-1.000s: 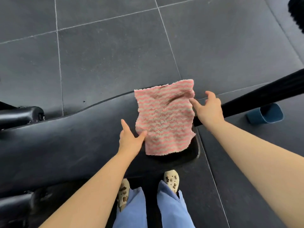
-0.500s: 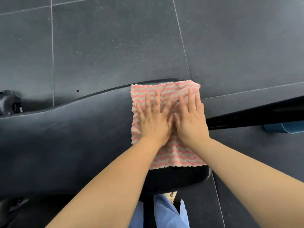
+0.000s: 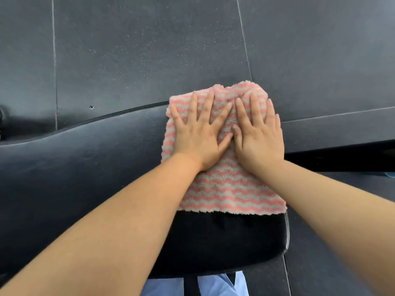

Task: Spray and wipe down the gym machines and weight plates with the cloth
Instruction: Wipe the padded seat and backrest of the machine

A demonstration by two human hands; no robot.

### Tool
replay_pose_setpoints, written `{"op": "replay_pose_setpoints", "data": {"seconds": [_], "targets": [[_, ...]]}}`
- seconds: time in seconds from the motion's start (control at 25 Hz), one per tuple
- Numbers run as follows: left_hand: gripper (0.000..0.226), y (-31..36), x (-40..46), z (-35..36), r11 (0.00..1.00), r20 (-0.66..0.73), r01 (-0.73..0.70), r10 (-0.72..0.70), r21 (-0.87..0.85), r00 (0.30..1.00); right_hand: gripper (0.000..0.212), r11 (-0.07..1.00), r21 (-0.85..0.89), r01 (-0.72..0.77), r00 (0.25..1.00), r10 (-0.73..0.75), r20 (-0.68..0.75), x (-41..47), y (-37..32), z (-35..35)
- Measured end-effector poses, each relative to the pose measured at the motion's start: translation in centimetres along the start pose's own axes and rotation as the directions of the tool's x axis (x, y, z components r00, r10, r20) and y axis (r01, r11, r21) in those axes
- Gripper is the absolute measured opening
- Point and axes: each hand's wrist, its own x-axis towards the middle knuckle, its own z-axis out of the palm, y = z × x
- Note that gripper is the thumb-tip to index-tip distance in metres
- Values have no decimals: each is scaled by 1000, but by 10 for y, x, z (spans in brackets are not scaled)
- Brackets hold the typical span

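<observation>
**Both palms flat on the cloth, wiping the bench pad**

The left hand (image 3: 199, 133) and right hand (image 3: 257, 133) lie side by side, thumbs nearly touching, fingers straight and spread, pressing down and gripping nothing. Under them is the cloth (image 3: 226, 189), pink and grey in wavy stripes, spread over the right end of the black padded bench (image 3: 85, 178). Its far edge is bunched beneath the fingertips and hangs just past the pad's far rim; its near edge lies flat, short of the pad's near end.

Beyond the pad is dark tiled floor (image 3: 139, 50). A black bar (image 3: 342, 154) runs off to the right from behind the right wrist. Blue trouser legs (image 3: 171, 287) show below the pad's near end.

Judged from here, the main risk is the cloth creeping: with only flat palms holding it, a push away from the body could bunch it further or carry it over the far rim to the floor. The long stretch of pad to the left looks not yet covered, so stopping here would leave most of it unwiped.
</observation>
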Motion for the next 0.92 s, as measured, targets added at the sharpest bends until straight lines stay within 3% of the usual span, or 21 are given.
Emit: {"op": "replay_pose_setpoints", "data": {"seconds": [0.32, 0.44, 0.92], "targets": [[52, -20, 60, -13, 997, -88, 0, -7, -81, 996, 44, 987, 145, -72, 997, 71, 12, 57, 5, -11], [57, -10, 41, -5, 998, -142, -12, 4, -56, 990, 50, 988, 151, -36, 999, 39, -14, 39, 6, -7], [64, 43, -57, 27, 994, -57, -111, 110, -11, 992, 74, 939, 314, -138, 980, 84, 179, -78, 28, 5]]}}
